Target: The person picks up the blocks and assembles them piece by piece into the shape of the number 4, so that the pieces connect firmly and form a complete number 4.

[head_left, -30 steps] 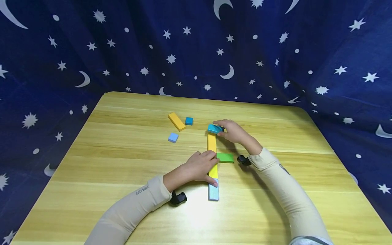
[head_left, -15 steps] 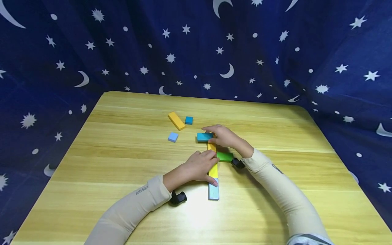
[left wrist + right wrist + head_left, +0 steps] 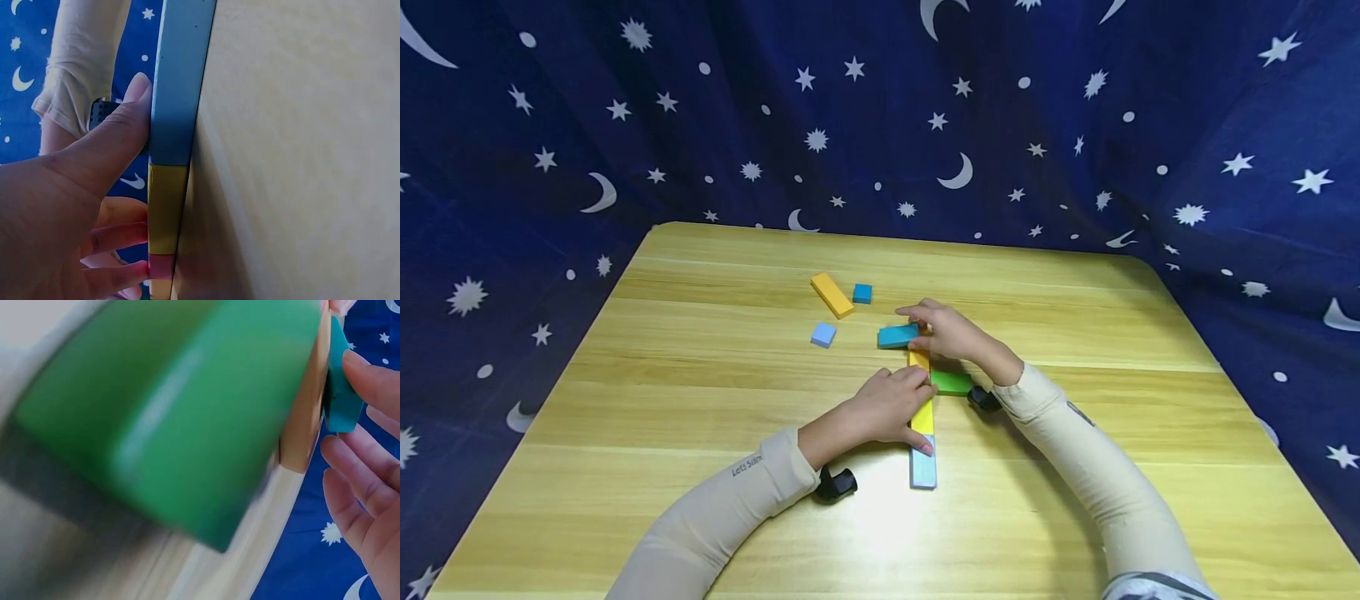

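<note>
Star-printed curtain hung behind the far edge of the bench, where bare wood ran to both side edges. The light-blue block, yellow block, orange block and jutting green block looked already laid. The left grip rested on their row, fingers unclosed; the right grip pinched the teal block at its far end, seemingly not yet settled. Leftward, a loose plank, blue square and periwinkle square seemed left to place
</note>
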A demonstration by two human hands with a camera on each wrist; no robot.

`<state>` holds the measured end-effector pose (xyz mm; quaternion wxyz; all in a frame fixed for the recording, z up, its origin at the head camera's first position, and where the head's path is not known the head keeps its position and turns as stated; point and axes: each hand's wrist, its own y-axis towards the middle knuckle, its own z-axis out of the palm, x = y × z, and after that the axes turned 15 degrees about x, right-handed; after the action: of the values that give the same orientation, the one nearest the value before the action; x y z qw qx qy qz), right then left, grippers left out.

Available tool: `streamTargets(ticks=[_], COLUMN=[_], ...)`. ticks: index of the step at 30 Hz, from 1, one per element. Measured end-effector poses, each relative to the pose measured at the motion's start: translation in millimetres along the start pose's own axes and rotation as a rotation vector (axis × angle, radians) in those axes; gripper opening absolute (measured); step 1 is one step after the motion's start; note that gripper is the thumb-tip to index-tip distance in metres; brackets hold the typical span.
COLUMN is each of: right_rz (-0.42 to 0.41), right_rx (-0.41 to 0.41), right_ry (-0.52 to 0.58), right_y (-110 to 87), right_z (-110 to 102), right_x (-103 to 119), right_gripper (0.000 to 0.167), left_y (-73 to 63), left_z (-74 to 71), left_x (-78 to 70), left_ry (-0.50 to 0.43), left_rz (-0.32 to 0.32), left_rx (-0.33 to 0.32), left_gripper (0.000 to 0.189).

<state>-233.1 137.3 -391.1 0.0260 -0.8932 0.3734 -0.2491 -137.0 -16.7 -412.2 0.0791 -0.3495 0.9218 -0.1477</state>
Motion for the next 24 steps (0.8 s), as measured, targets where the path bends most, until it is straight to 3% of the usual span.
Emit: streamTargets(ticks=[10,16,24], right_rz=[0.062,0.022,0.001], right_rx=[-0.011,-0.009,0.011], right_ry=[0.013,-0.008,0.052], right_y=[-3.1,-3.8,-5.5], right_z=[0.0,0.7,2.1], right_x=[-0.9,-2.4,-5.3], right_gripper=[0.056,0.051,0.048], left_y=[0.6,0.8,1.5], left_z=[-0.5,-0.5,0.3], left_x=[0.3,0.4,0.4], left_ry=[0.018,0.011,0.005], left_rz=[-0.003,-0.004,-0.001], left_rx=[-0.007,-0.005,-0.010], left_gripper=[0.089,0.089,0.089])
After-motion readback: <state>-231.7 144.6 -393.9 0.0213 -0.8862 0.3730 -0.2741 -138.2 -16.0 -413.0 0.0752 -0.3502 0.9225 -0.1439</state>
